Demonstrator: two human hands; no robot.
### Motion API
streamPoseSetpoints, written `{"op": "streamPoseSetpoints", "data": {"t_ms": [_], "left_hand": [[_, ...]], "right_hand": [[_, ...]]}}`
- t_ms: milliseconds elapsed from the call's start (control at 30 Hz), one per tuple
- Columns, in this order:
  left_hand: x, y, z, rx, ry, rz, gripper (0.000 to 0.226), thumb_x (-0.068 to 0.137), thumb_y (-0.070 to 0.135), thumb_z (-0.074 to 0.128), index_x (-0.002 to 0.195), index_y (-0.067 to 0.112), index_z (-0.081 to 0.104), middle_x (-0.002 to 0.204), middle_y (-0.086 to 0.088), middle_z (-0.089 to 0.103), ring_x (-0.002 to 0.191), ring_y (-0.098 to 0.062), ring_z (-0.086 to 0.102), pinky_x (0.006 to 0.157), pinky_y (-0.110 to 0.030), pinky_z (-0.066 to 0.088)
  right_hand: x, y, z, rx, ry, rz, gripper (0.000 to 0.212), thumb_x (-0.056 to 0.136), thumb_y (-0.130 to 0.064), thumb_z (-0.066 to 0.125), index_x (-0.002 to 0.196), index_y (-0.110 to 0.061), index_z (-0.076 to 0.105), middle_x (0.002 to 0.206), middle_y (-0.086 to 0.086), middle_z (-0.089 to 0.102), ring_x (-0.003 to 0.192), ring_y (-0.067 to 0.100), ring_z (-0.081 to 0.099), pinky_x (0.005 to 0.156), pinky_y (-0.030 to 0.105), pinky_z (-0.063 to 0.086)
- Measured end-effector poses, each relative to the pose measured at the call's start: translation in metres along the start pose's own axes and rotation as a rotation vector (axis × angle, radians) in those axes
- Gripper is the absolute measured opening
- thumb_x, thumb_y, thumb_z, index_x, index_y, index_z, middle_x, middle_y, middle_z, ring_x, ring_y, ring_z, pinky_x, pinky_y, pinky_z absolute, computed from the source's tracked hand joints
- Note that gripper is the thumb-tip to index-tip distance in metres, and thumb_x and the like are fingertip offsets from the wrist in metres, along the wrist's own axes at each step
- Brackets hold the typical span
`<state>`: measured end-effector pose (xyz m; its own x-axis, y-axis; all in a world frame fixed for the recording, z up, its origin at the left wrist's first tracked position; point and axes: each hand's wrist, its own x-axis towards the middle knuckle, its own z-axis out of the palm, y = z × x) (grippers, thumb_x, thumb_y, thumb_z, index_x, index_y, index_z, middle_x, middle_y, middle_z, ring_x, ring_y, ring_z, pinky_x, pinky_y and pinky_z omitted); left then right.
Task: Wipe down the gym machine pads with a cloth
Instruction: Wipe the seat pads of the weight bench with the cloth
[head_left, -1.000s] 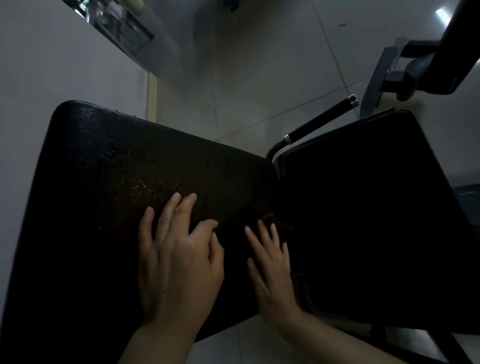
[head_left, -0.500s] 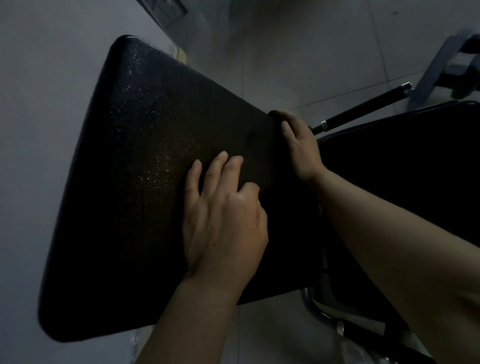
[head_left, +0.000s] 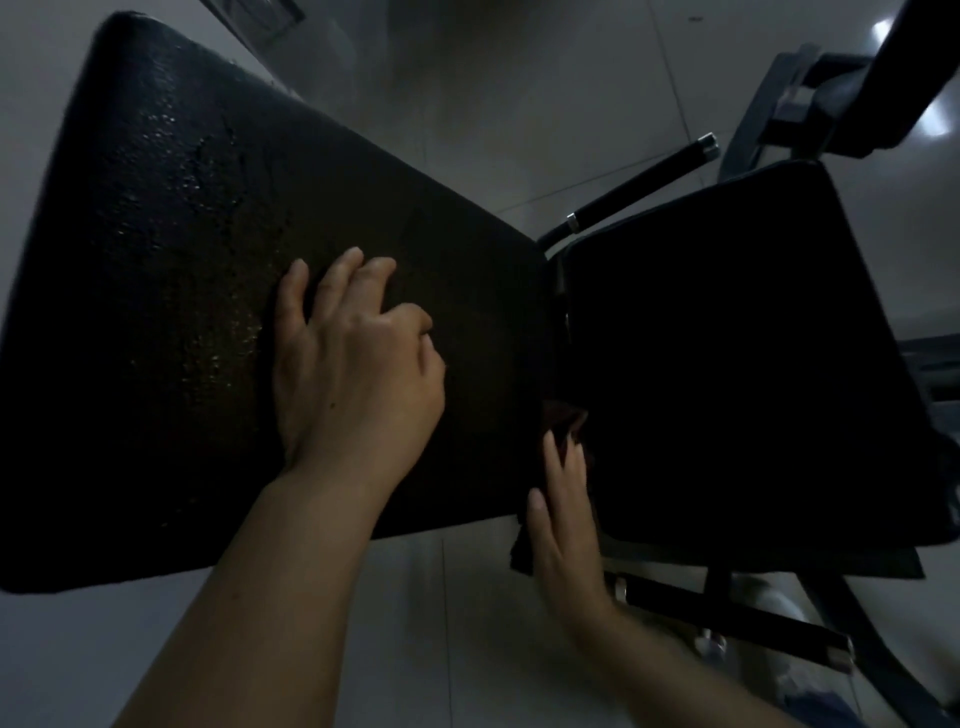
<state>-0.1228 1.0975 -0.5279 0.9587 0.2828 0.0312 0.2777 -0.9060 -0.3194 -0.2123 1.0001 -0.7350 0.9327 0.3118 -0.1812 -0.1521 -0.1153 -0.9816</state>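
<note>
Moved back from the far right corner of the long black pad (head_left: 171, 291), where it rested half a second ago, the person's right hand (head_left: 563, 525) now sits at the pad's near right corner, in the dark gap beside the second pad (head_left: 727, 364). Its fingers lie fairly straight along the pad's edge, pressing a dark cloth (head_left: 521, 556) against it; a fold of the cloth hangs below the palm, and a reddish-brown bit of fabric shows just beyond the fingertips. How much of the cloth lies under the hand cannot be told in the dim light.

Seen from the head camera, the left hand (head_left: 353, 364) rests palm down on the middle of the long pad, much where it was before, its fingers lightly bent with the tips touching the surface and nothing in its hold. Left of this hand and farther up the pad, the textured surface glistens with wet speckles. Both forearms reach in from the near edge of the view, bare of sleeves.

Beyond the two pads a black handle bar (head_left: 644, 182) with a silver end cap angles up to the right, and grey machine frame parts (head_left: 789, 88) stand at the far right. Under the second pad, black steel supports (head_left: 727, 613) run over a pale tiled floor (head_left: 519, 93), which catches a bright reflection at the far right.
</note>
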Motion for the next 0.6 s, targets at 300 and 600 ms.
{"op": "streamPoseSetpoints", "data": {"t_ms": [300, 600], "left_hand": [[-0.001, -0.004, 0.007, 0.005, 0.049, 0.047, 0.022, 0.088, 0.03, 0.055, 0.104, 0.027, 0.069, 0.147, -0.004, 0.042, 0.142, -0.02, 0.025, 0.116, -0.043, 0.003], [-0.001, -0.006, 0.01, 0.009, 0.089, 0.074, 0.019, 0.087, 0.029, 0.057, 0.101, 0.024, 0.07, 0.144, -0.007, 0.044, 0.141, -0.023, 0.027, 0.115, -0.045, 0.004]], "right_hand": [[0.126, -0.024, -0.019, -0.055, 0.01, 0.101, 0.051, 0.103, -0.036, 0.029, 0.15, -0.031, 0.012, 0.16, -0.004, 0.003, 0.146, 0.013, 0.006, 0.111, 0.023, 0.008], [0.11, -0.013, -0.021, 0.322, 0.074, 0.243, 0.051, 0.102, -0.035, 0.038, 0.149, -0.034, 0.018, 0.155, -0.009, 0.023, 0.141, 0.012, 0.022, 0.106, 0.019, 0.018]]}}
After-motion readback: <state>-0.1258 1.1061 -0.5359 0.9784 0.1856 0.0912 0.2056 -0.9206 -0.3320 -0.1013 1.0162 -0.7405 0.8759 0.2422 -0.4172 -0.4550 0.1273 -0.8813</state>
